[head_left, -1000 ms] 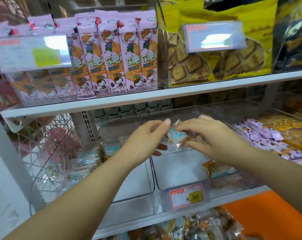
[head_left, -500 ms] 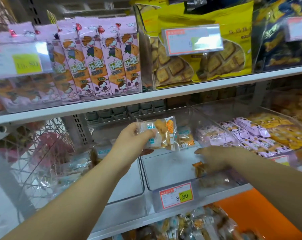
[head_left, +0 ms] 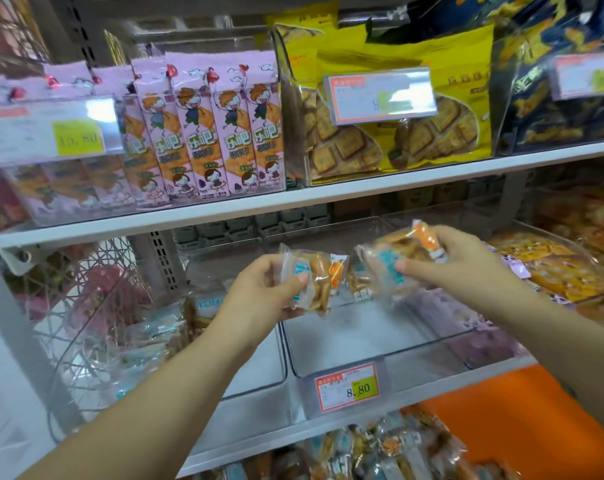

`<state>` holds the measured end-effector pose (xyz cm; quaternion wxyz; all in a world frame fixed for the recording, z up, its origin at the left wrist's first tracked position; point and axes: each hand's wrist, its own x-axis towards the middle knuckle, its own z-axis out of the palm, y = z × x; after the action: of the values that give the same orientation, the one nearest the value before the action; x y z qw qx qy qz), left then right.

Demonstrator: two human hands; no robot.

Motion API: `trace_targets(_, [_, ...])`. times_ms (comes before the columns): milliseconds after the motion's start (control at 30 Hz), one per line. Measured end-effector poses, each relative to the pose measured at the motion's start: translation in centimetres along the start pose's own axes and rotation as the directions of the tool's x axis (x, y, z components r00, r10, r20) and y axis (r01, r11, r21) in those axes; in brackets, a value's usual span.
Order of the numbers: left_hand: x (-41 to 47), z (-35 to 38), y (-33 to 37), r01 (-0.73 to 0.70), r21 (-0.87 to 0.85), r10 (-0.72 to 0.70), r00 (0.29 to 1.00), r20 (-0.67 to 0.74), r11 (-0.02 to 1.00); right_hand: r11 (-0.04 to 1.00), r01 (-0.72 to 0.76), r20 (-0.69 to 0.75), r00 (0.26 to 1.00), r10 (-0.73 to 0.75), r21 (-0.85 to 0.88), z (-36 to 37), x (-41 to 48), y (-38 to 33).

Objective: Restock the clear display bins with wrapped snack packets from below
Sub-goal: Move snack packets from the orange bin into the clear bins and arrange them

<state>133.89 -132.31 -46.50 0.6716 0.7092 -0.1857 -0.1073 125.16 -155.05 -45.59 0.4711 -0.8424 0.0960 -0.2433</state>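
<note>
A person restocks a shop's snack shelving, seen from a head-worn camera. At far left, a white wire basket (head_left: 86, 306) stands beside the lower shelf, and above it a price tag (head_left: 51, 133) carries a yellow sticker that appears to read "10.80", though blur makes the first digits uncertain. Next along the upper shelf (head_left: 328, 197) stand pink cartoon-printed snack packs (head_left: 224, 133) marked "乐吧", then yellow biscuit bags (head_left: 432, 133) behind a label (head_left: 380, 95) too washed out to read, and dark blue bags (head_left: 553, 109) at far right. On the shelf beneath, the left hand (head_left: 259, 289) grips a clear wrapped snack packet (head_left: 319, 275) between thumb and fingers, held up over the seam between two clear display bins. The right hand (head_left: 473, 268), a little apart from the left, pinches a second wrapped packet (head_left: 387, 261) with blue and orange print above the middle bin (head_left: 380, 362), whose floor is mostly bare and whose front bears a red-bordered tag (head_left: 347, 391) reading "8.80". A few similar packets lie at that bin's rear. More wrapped packets (head_left: 380, 448) are heaped on the level below, left of an orange surface (head_left: 518, 427). A bin of yellow-orange packs (head_left: 563, 271) sits at far right.
</note>
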Motion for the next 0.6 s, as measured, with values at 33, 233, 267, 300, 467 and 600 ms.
trace_targets(33, [-0.3,0.5,0.2,0.011,-0.005,-0.011,1.000,0.003,1.000,0.985,-0.035,-0.019,0.999,0.039,0.171,-0.3,-1.0,-0.7])
trace_targets(233, [-2.4,5.1,0.5,0.092,-0.045,-0.091,0.995,0.029,0.995,0.841,0.002,0.018,1.000,-0.014,0.541,2.3,-5.0,-1.7])
trace_targets(267, [-2.8,5.7,0.6,0.116,-0.077,-0.113,0.993,0.037,0.990,0.846,0.010,0.022,0.999,-0.025,0.533,2.5,-5.2,-1.7])
trace_targets(300, [-3.2,6.1,0.8,0.141,-0.122,-0.136,0.989,0.054,0.982,0.853,0.022,0.006,1.000,-0.030,0.522,2.5,-5.4,-1.8])
trace_targets(467, [-4.7,6.9,1.9,0.249,-0.306,-0.205,0.964,0.167,0.919,0.899,0.097,-0.105,0.993,-0.057,0.428,1.7,-5.9,-1.5])
trace_targets(600, [-5.4,6.6,2.2,0.209,-0.235,-0.150,0.958,0.246,0.949,0.929,0.073,-0.105,0.994,-0.038,0.362,2.2,-6.7,-1.4])
